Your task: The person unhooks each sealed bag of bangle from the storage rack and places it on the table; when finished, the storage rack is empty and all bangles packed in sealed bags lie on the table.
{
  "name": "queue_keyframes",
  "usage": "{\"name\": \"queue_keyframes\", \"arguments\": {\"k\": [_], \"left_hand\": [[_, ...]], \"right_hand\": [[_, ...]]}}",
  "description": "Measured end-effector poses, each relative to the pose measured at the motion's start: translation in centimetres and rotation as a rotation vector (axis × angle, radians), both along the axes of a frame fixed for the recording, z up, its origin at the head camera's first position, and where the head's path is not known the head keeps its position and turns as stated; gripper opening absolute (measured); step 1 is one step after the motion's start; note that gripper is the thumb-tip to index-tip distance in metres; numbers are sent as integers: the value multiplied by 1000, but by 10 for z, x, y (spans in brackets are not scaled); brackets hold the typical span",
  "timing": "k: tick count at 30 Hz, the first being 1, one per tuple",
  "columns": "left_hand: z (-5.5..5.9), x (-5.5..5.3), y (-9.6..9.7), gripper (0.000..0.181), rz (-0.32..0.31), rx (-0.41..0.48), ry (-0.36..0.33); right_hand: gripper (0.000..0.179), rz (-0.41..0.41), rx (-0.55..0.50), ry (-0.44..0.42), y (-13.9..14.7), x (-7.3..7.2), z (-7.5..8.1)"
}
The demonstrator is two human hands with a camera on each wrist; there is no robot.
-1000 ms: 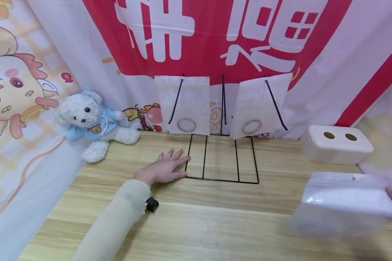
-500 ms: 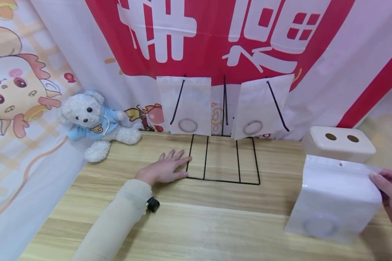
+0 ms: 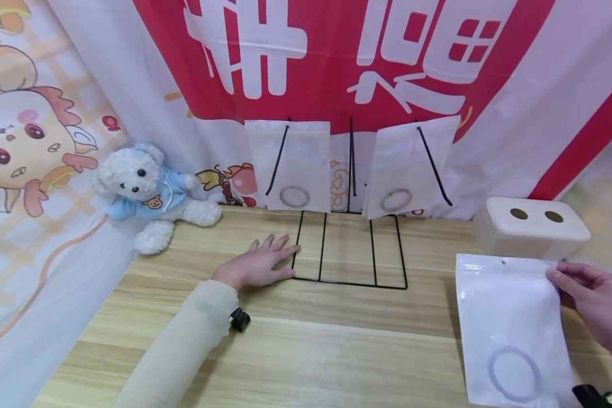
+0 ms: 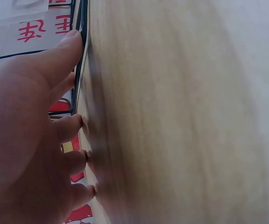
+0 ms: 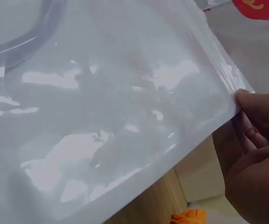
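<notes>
Two white bags [image 3: 303, 161] hang, I count, on one black rack [image 3: 323, 246] touched by the left hand [image 3: 257, 266] with spread fingers, while a third bag [image 3: 510, 309] near one box [image 3: 532, 235], its ring [image 3: 492, 372] cut off in my right-wrist view, is pinched at one corner by the right hand [image 3: 599, 297].

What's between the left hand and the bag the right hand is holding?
The head view shows the base of the black wire rack beside the left hand, then bare tabletop up to the bag.
</notes>
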State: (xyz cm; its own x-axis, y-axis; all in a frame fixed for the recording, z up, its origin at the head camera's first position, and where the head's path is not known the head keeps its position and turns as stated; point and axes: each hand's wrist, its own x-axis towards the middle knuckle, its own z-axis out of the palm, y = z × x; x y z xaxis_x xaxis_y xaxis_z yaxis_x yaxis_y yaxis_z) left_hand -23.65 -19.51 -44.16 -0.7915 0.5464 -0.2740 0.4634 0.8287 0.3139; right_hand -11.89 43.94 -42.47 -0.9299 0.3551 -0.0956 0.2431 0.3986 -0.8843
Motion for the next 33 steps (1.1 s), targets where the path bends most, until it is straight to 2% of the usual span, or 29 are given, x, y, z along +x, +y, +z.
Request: {"name": "queue_keyframes", "arguments": {"k": [5, 6, 10, 13, 20, 24, 28, 33], "left_hand": [[0, -1, 1, 70, -8, -6, 4], [0, -1, 1, 70, -8, -7, 2], [1, -2, 1, 71, -12, -4, -2], [0, -2, 1, 71, -10, -8, -4], [0, -1, 1, 71, -9, -7, -5], [0, 0, 2, 71, -9, -9, -7], [1, -1, 2, 71, -10, -9, -2], [1, -1, 2, 71, -10, -9, -2]], "right_hand": [[7, 38, 124, -83, 10, 0, -16], [12, 41, 137, -93, 11, 0, -19], [48, 34, 188, -159, 15, -3, -25], [59, 34, 219, -199, 18, -5, -29], [48, 29, 391, -238, 22, -12, -41], [43, -6, 411, -289, 21, -15, -45], [41, -12, 435, -293, 19, -15, -46], [43, -20, 413, -310, 15, -15, -44]]}}
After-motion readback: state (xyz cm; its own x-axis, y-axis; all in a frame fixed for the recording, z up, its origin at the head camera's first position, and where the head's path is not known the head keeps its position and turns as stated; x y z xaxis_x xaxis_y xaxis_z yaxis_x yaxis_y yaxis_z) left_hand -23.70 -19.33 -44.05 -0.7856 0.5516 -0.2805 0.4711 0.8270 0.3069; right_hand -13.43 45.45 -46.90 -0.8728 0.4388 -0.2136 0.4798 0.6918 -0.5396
